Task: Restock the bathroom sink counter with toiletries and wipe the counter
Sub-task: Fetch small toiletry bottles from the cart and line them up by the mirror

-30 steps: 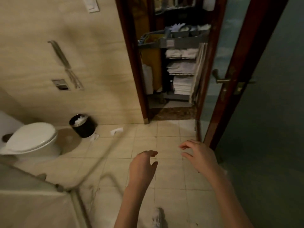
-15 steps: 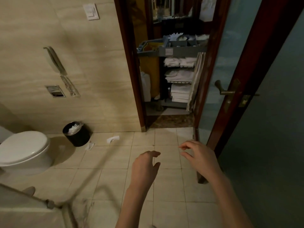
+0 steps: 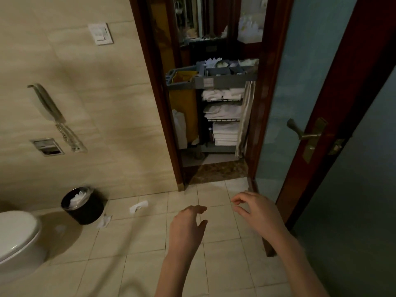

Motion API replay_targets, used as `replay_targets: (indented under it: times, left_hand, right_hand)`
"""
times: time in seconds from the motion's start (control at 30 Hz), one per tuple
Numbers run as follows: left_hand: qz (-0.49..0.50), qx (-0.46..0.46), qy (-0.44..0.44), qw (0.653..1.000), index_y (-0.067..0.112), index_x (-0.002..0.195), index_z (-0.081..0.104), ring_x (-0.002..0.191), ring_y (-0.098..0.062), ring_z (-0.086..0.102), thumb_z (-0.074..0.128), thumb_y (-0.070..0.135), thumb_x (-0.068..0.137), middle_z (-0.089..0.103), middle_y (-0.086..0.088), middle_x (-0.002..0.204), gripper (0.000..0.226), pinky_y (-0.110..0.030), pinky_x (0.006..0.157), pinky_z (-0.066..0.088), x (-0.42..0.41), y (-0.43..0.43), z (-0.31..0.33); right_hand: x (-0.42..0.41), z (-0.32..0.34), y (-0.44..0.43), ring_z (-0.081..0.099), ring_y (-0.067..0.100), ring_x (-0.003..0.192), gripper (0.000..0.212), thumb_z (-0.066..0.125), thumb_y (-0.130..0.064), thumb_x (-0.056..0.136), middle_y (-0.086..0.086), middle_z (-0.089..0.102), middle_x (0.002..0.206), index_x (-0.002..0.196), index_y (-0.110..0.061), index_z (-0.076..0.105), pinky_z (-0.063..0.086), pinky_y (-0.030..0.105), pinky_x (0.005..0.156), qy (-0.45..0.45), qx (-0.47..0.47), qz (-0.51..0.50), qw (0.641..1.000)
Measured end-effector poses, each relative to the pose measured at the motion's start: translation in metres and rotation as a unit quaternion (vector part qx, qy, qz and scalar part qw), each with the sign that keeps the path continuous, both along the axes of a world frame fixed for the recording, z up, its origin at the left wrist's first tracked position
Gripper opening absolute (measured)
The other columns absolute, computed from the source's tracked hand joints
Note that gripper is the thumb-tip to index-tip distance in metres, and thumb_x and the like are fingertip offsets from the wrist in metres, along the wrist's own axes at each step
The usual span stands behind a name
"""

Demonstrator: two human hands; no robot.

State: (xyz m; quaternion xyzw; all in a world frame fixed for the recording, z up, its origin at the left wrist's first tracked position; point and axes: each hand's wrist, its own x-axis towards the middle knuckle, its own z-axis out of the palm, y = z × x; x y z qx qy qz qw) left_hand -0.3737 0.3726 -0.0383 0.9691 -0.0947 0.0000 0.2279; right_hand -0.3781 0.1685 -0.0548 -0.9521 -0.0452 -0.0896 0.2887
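1. The left hand and right hand are both empty, fingers loosely curled. They hover above the tiled floor, short of the housekeeping cart.
2. A black waste bin stands nearer than the cart, off to its left.
3. The cart's top tray holds small white supplies; folded towels fill its shelves below.

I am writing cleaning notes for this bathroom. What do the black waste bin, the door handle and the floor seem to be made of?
Waste bin: dark matte body, plastic or coated metal, I cannot tell; its rim gleams like metal. Door handle: metal, dull brass-like tone, soft sheen. Floor: beige tiles, likely glazed ceramic, given grout lines and faint reflections.
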Motion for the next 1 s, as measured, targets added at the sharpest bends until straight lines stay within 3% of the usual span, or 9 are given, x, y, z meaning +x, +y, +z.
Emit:
replay_targets:
  times: [0.17,0.47,0.8,0.9,1.0]
  left_hand:
    - [-0.018,-0.008,0.015,1.000,0.036,0.129,0.053,0.114,0.000,0.053,0.059,0.031,0.093,0.058,0.019,0.126,0.037,-0.016,0.090,0.041,0.027,0.018,-0.009]
    - [-0.033,-0.006,0.063,0.997,0.038,0.128,0.054,0.114,-0.001,0.054,0.060,0.033,0.092,0.058,0.019,0.126,0.037,-0.018,0.093,0.043,0.087,0.028,-0.035]
    - [-0.033,-0.004,0.049,0.998,0.037,0.127,0.055,0.113,-0.003,0.054,0.060,0.032,0.092,0.058,0.018,0.125,0.036,-0.017,0.092,0.040,0.230,0.017,-0.031]
    - [-0.044,-0.005,0.028,0.999,0.034,0.123,0.057,0.112,-0.003,0.054,0.060,0.032,0.092,0.060,0.017,0.121,0.031,-0.016,0.090,0.038,0.290,0.002,-0.023]
    - [-0.043,-0.009,0.013,0.999,0.032,0.118,0.063,0.108,-0.006,0.058,0.061,0.030,0.090,0.063,0.013,0.117,0.027,-0.019,0.088,0.043,0.352,-0.018,-0.010]
  right_hand:
    - [0.018,-0.008,0.015,0.056,-0.004,0.090,0.014,0.067,-0.030,0.087,-0.024,0.060,0.095,0.101,-0.029,0.067,0.044,0.014,0.073,0.022,-0.006,-0.017,1.000]
    - [0.078,-0.025,0.028,0.059,-0.001,0.092,0.015,0.067,-0.031,0.087,-0.019,0.065,0.098,0.102,-0.030,0.067,0.051,0.026,0.079,0.061,-0.008,-0.035,0.998]
    - [0.228,-0.015,0.017,0.056,-0.004,0.091,0.017,0.065,-0.031,0.088,-0.019,0.064,0.098,0.105,-0.032,0.066,0.036,0.007,0.069,0.083,-0.021,-0.031,0.996]
    - [0.287,-0.003,0.002,0.057,-0.004,0.089,0.017,0.065,-0.033,0.088,-0.017,0.065,0.100,0.105,-0.032,0.066,0.039,0.010,0.068,0.070,-0.019,-0.036,0.997]
    - [0.343,0.016,-0.016,0.055,-0.007,0.086,0.018,0.066,-0.030,0.088,-0.017,0.065,0.099,0.106,-0.030,0.066,0.036,0.004,0.067,0.063,-0.006,-0.036,0.997]
